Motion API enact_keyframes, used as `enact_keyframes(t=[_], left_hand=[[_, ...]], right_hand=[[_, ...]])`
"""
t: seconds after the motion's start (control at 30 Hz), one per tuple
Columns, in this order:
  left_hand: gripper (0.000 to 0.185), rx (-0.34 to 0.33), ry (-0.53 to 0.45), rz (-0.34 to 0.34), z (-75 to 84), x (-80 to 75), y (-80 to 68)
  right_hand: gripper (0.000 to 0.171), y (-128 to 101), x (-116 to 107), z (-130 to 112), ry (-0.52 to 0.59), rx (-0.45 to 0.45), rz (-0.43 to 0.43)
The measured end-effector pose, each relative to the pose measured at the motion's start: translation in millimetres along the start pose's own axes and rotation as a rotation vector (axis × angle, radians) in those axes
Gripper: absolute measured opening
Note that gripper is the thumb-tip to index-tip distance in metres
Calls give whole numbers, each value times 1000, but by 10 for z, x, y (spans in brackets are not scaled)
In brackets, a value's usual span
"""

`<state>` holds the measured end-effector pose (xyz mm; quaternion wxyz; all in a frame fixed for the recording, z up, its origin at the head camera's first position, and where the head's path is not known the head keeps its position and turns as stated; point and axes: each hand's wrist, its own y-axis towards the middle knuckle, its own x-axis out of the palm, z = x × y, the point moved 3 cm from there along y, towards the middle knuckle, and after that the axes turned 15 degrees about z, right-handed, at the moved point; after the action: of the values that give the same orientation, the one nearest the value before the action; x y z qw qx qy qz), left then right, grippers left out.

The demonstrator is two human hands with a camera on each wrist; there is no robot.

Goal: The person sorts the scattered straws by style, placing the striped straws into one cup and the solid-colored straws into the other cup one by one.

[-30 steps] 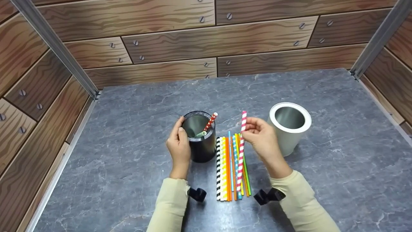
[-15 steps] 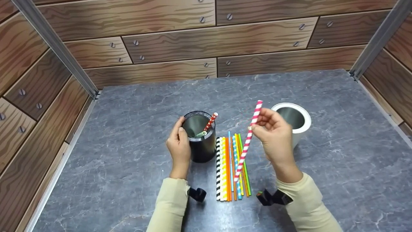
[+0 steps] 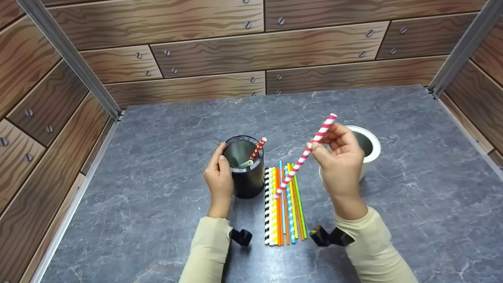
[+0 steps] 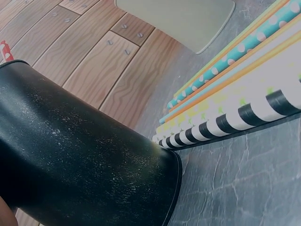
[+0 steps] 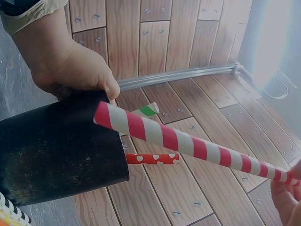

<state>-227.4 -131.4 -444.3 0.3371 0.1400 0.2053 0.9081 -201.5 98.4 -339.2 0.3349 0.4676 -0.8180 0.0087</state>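
Note:
My left hand (image 3: 221,179) holds the black canister (image 3: 248,182) by its left side, thumb at the near rim and fingers farther round. A red straw with white hearts (image 5: 153,159) and a green-and-white straw (image 5: 148,110) stick out of it. Between thumb and fingers, my right hand (image 3: 341,165) pinches a pink-and-white striped straw (image 3: 302,158) near its upper end. The straw slants, its lower end over a row of straws (image 3: 268,208) on the table. In the right wrist view, that free end appears in front of the canister's mouth.
Behind my right hand stands a white canister (image 3: 373,151), partly hidden. The row includes a black-and-white striped straw (image 4: 225,123) and a blue dotted one (image 4: 225,63). Wood-patterned walls (image 3: 208,59) bound the grey marbled table (image 3: 157,157).
My right hand has lifted the pink-and-white straw up and to the right off the row, and the straw has tilted, its lower end swinging left. The left hand and black canister stay put.

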Motion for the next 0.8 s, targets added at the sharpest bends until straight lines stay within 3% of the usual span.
enact_keyframes(t=[0.57, 0.8], left_hand=[[31, -8, -14, 1, -1, 14, -2], [31, -13, -6, -1, -14, 6, -3]], right_hand=[[38, -73, 71, -24, 192, -94, 15], [35, -127, 107, 45, 196, -174, -37]])
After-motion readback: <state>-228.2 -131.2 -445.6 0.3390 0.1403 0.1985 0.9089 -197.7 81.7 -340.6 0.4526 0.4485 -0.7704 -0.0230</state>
